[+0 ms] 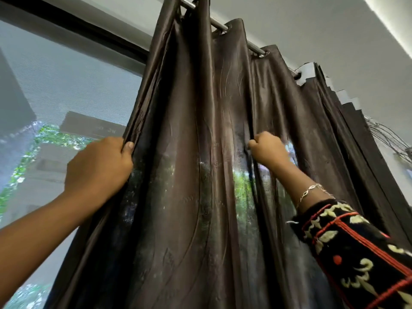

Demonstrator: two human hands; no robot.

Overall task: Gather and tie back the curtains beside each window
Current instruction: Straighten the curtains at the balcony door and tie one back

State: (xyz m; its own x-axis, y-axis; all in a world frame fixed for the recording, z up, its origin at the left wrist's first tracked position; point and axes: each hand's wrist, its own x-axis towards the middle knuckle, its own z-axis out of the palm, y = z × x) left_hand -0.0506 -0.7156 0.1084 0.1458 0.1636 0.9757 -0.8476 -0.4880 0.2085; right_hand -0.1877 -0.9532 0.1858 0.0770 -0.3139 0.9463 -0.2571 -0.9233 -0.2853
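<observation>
The curtain (200, 130) hangs by its eyelets from the rod (254, 46), covering the right part of the window (66, 85). Its pleats are spread along the middle of the rod and packed tight toward the rod's right end.

The left hand (100, 168) is closed round the curtain's free left edge, thumb in front and fingers wrapped behind. This looks like a hold for drawing that edge along the rod toward the packed pleats. The right hand (268, 150), a bracelet (312, 190) at its wrist, is clenched on a pleat further right, probably to keep the gathered cloth together while the loose edge is brought over.

The curtain's long axis is vertical: its folds run straight down from the rod and past the lower edge of view, so its hem is out of sight. No tie-back shows, so I judge the gathering unfinished and the tying yet to come.
</observation>
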